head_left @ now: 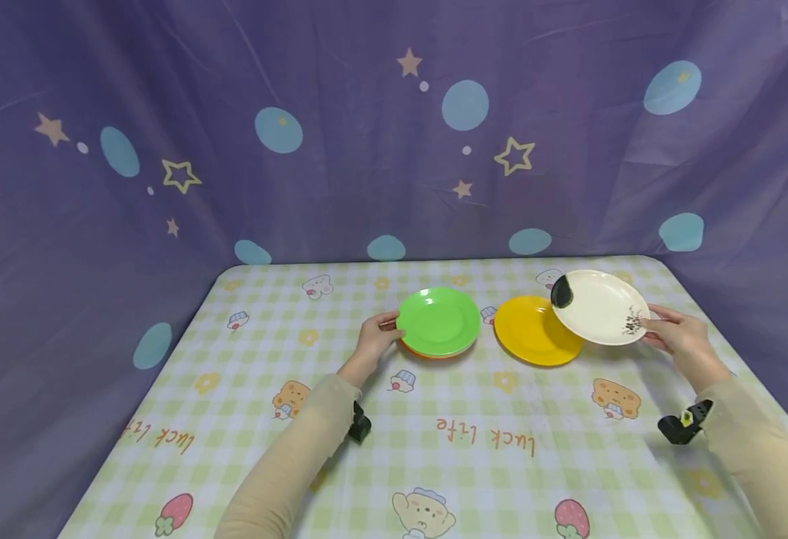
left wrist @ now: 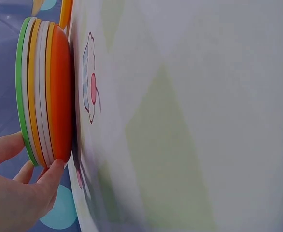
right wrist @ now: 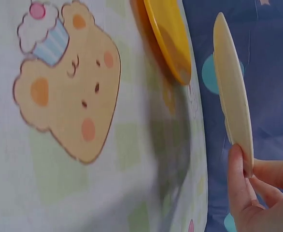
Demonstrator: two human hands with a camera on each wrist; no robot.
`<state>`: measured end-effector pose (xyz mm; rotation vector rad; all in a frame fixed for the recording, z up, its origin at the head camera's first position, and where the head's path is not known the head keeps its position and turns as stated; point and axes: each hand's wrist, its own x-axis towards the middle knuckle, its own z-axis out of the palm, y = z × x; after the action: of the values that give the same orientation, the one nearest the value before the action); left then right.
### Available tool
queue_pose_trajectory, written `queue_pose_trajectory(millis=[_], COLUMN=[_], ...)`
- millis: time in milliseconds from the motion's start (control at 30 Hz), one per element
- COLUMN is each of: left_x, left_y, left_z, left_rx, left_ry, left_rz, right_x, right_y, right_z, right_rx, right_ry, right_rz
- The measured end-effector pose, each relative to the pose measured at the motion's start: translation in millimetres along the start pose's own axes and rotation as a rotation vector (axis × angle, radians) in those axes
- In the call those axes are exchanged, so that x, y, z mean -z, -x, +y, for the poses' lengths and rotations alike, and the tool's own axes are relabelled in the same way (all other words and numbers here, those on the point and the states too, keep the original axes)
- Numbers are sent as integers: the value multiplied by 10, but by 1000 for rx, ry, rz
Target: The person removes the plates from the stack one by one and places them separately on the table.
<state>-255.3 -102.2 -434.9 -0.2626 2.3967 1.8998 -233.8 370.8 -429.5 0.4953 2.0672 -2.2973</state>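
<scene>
A stack of plates, topped by a green plate point(head_left: 438, 322), stands left of a yellow plate point(head_left: 531, 337) on the table. My left hand point(head_left: 373, 343) grips the stack's left edge, thumb at the green rim and a fingertip by the orange bottom plate point(left wrist: 61, 96). White and yellow rims show between these two in the left wrist view. Raised over the table at the right, a white plate point(head_left: 599, 307) with a black patch is pinched at its edge by my right hand point(head_left: 683, 340). In the head view it overlaps the yellow plate's right part.
A checked tablecloth point(head_left: 367, 464) with cartoon prints covers the table. Behind the far edge hangs a purple curtain point(head_left: 367, 195) with stars and blue ovals, which also runs along the left side.
</scene>
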Motion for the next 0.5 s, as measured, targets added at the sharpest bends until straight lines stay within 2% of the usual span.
queue_pose_trajectory(millis=[133, 267, 367, 500], left_x=[1, -2, -2, 2], left_y=[-8, 0, 6, 6], left_z=[-15, -3, 7, 8], left_rx=[0, -2, -6, 3], left_ry=[7, 15, 17, 16], left_rz=[0, 1, 0, 1], right_x=[275, 508, 605, 644], right_y=[-259, -481, -544, -506], right_z=[201, 368, 412, 388], right_rx=[14, 3, -12, -47], right_ry=[13, -42, -61, -46], right_rz=[36, 81, 85, 90])
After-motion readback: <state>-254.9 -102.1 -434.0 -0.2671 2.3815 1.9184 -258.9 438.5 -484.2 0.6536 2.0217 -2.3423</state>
